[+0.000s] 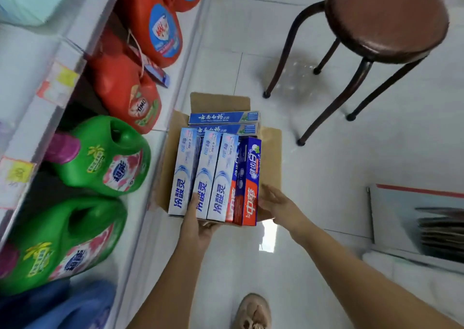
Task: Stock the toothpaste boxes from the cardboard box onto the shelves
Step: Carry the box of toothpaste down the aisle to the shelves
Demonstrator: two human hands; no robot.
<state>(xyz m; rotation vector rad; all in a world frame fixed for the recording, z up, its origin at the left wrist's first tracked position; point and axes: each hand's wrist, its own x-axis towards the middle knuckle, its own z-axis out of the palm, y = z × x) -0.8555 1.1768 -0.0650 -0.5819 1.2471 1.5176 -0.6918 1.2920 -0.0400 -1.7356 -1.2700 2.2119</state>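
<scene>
We reach down with both hands to the open brown cardboard box [270,153] on the pale tiled floor [351,153]. It is still full, so we judge the stocking has barely begun. Our left hand [198,224] rests at the near ends of the three pale-blue-and-white toothpaste boxes [204,175], its fingers spread, the thumb lying up the seam between the first and second; whether the fingers beneath already grip, we cannot tell. Our right hand [278,207] hovers open and flat just outside the red-and-dark-blue toothpaste box [247,180], which stands on edge next to it. Beyond our fingertips two blue toothpaste boxes [223,122] lie crosswise. Off our left hand, red and green plastic detergent jugs [105,153] fill the white bottom shelf [160,82].

These cartons look light, stiff and glossy, so likely slippery and easily dented. We would pinch each by its long narrow sides near the middle, not by the end flaps.
</scene>
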